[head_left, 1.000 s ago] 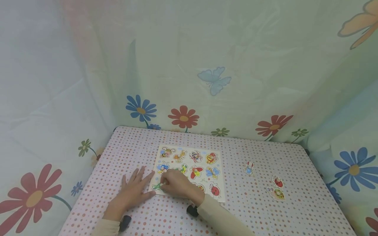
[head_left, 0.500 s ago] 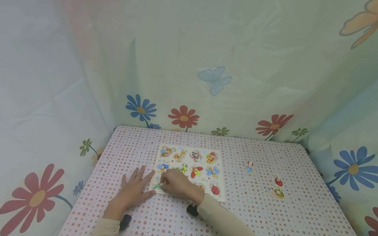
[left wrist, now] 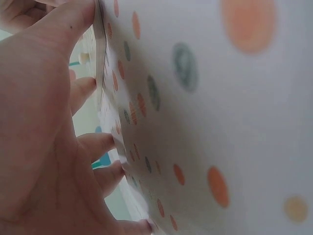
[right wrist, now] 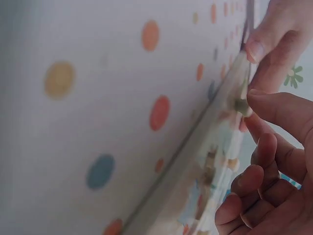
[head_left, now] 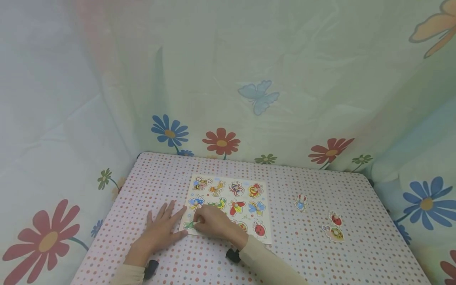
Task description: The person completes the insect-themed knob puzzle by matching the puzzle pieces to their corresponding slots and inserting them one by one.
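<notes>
A pegged insect puzzle board (head_left: 247, 217) lies on the dotted tabletop. My right hand (head_left: 213, 222) is over its lower left corner, fingers curled. In the right wrist view, its thumb and forefinger pinch a small green knob (right wrist: 241, 106) on the board. This belongs to the green puzzle piece (head_left: 189, 225), mostly covered by the hand. My left hand (head_left: 158, 229) lies spread at the board's left side, its thumb and forefinger right at the edge and the other fingertips on the cloth. Several bug pieces, such as the ladybug (head_left: 260, 228), sit in the board.
To the right of the board lie three loose pieces: a red-and-blue bug (head_left: 301, 202), a small ladybug (head_left: 335, 219) and a yellow-green bug (head_left: 334, 233) close against it. Flower-printed curtains (head_left: 292, 118) stand behind and beside the dotted table (head_left: 285, 253).
</notes>
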`<state>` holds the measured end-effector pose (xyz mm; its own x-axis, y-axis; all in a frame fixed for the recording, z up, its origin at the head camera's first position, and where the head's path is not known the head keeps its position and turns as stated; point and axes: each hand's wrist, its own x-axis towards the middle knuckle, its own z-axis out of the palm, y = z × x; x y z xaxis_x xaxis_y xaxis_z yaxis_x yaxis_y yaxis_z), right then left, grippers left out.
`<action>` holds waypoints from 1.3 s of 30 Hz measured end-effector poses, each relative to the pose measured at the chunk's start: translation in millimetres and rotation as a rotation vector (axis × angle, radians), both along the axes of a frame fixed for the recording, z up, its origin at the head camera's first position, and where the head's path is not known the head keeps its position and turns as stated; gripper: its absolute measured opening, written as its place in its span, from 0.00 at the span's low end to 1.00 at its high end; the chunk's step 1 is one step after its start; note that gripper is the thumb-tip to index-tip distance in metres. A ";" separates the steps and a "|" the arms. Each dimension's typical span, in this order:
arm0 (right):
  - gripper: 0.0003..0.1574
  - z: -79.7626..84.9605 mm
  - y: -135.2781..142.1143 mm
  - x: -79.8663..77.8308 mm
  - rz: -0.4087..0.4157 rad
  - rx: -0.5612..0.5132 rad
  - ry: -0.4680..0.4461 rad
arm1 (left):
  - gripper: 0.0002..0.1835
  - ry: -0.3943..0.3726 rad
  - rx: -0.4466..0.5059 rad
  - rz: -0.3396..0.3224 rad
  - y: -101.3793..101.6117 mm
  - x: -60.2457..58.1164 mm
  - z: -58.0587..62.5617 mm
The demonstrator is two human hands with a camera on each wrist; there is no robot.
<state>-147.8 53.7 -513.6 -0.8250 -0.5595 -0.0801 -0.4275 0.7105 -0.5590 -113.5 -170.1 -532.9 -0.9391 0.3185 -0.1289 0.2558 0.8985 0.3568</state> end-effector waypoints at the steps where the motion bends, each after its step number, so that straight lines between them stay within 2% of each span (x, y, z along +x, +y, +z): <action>1: 0.06 1.5 1.9 0.6 -0.004 -0.015 -0.001 | 0.43 0.001 -0.002 -0.001 0.0 0.2 0.4; 7: 0.06 13.4 20.6 0.9 -0.031 -0.095 0.017 | 0.42 0.006 -0.006 -0.004 1.2 1.0 2.8; 19: 0.07 27.4 71.2 0.7 -0.124 -0.153 0.130 | 0.43 0.004 -0.002 0.010 1.9 0.9 0.5; 25: 0.05 25.7 102.7 0.4 -0.234 -0.174 0.149 | 0.43 -0.001 0.000 0.011 2.9 0.9 1.6; 28: 0.06 23.2 120.6 -0.6 -0.287 -0.182 0.149 | 0.43 -0.001 -0.001 0.013 3.4 0.9 1.6; 34: 0.11 19.8 158.7 -3.2 -0.405 -0.168 0.204 | 0.43 -0.004 -0.006 0.017 3.4 -0.6 -0.5; 39: 0.10 17.3 187.0 -5.0 -0.487 -0.163 0.220 | 0.43 -0.007 -0.013 0.020 3.1 -1.0 -1.6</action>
<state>-152.8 240.7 -496.3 -0.9787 -0.1000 0.1792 -0.1906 0.7671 -0.6126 -114.5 -167.1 -534.4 -0.9445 0.2977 -0.1392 0.2351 0.9080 0.3469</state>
